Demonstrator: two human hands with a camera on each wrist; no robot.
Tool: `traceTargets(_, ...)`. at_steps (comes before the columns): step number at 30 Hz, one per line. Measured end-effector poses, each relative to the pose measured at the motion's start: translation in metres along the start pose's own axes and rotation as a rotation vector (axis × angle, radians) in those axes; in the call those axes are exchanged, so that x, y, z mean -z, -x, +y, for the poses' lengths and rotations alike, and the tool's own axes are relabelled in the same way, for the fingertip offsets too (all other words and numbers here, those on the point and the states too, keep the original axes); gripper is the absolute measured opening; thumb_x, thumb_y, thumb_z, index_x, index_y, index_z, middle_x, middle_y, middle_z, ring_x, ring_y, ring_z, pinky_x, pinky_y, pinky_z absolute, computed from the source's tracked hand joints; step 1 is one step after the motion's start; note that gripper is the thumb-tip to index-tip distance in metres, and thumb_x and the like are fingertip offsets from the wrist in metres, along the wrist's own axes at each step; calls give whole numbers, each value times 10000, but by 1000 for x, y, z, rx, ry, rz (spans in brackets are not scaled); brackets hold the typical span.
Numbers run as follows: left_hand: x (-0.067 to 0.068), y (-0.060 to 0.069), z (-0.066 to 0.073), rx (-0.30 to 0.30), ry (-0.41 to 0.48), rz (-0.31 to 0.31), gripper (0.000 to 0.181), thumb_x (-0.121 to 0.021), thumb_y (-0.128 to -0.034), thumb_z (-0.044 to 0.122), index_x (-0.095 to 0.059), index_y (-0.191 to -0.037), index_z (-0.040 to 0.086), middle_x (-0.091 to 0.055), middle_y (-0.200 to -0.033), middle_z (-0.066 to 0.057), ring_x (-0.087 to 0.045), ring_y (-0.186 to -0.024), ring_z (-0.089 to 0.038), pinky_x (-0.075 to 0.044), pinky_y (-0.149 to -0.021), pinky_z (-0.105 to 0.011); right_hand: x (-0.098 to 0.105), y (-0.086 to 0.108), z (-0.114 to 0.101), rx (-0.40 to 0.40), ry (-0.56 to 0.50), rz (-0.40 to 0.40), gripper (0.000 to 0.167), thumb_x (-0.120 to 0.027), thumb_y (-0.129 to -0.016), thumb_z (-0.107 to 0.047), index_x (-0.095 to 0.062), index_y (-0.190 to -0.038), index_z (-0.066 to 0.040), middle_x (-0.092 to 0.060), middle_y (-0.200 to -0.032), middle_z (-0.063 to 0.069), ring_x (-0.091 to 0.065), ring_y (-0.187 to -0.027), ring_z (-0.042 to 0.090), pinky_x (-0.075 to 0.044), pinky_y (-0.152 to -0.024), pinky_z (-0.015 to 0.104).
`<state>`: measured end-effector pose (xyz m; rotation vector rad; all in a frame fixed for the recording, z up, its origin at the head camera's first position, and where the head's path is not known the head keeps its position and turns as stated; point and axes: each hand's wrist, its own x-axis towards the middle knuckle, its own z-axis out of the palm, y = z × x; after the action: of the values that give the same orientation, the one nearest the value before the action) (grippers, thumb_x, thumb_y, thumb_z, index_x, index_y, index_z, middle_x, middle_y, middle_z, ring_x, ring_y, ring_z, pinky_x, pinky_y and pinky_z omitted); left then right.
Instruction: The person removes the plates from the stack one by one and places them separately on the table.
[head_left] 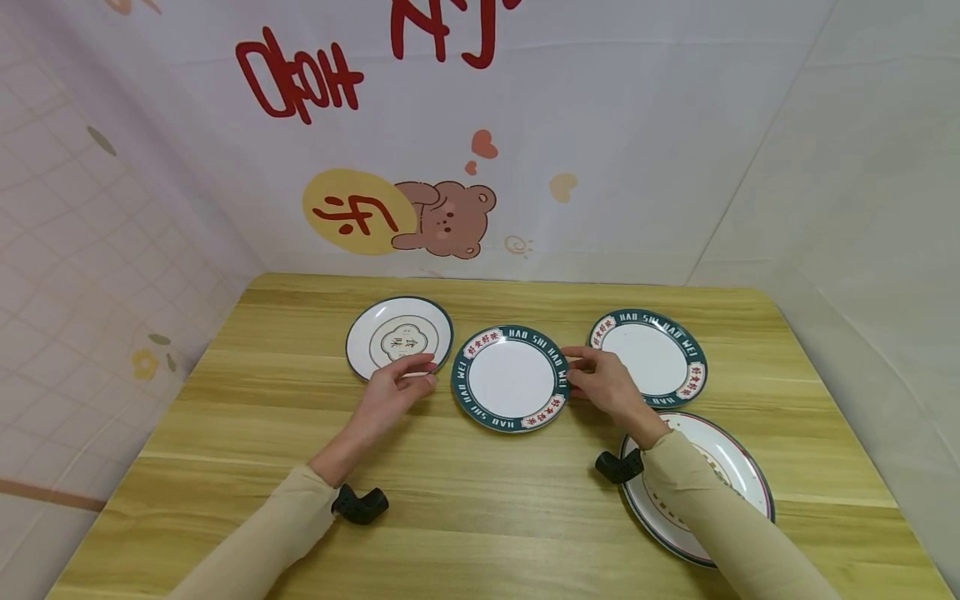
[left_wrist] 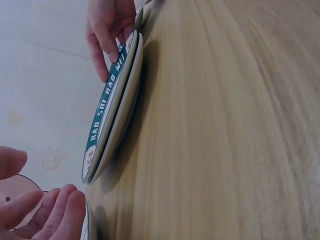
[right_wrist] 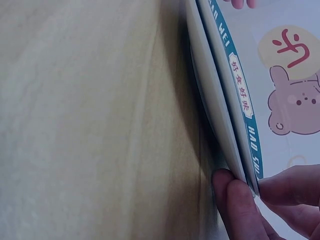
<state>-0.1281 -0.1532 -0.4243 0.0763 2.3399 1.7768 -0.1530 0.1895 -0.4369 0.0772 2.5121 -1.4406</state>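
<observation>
The right sleeve (head_left: pixel 723 508) crossed a large plate (head_left: pixel 738 462). Mid-worktop (head_left: pixel 450 533), the right hand (head_left: pixel 607 382) pinched two stacked green-rimmed plates (head_left: pixel 512 379); the left hand (head_left: pixel 393 393) gaped empty. Stacking seemed in hand, probably next requiring level support.

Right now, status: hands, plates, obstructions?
Right hand pinching two stacked round plates, top white, green-rimmed. Left hand empty. Dark-rimmed round white plate beside it may obstruct.
</observation>
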Motion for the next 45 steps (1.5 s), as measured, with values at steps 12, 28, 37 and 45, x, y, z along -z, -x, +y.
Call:
traceTargets(12,-14,-2,-7,35,-7,-51,505,-644,-1000,101,-518,-1456,-73,-639,-1345,-227,-637,-1229,-326,-559,-1018,-349,0,0,0,-7,0,-4,432,-565,-1026,-47,-577,-1457,-35,-609,-1269,231,-635,-1013,287,-636,-855,347)
traceTargets(28,-22,-8,-7,81,-3,-73,524,-619,-1024,118,-481,-1508,-25,-608,-1415,-185,-566,-1323,-293,-493,-1113,-404,1,0,-1,8,9,-7,428,-573,-1023,-49,-585,-1450,-35,-618,-1271,232,-640,-1013,294,-635,-865,355)
traceTargets(37,-24,-15,-8,100,16,-68,489,-613,-1023,95,-512,-1487,-24,-617,-1407,-178,-568,-1318,-286,-499,-1106,-397,1,0,-1,-5,18,-7,428,-582,-1026,-60,-590,-1454,-56,-619,-1275,221,-636,-1024,297,-631,-878,358)
traceTargets(45,-25,-16,-7,108,32,-71,486,-601,-1014,47,-508,-1483,-42,-603,-1416,-197,-572,-1312,-295,-534,-1062,-357,1,0,-1,-13,-1,-12,423,-599,-1017,-50,-604,-1440,-48,-605,-1268,218,-631,-1022,293,-631,-877,351)
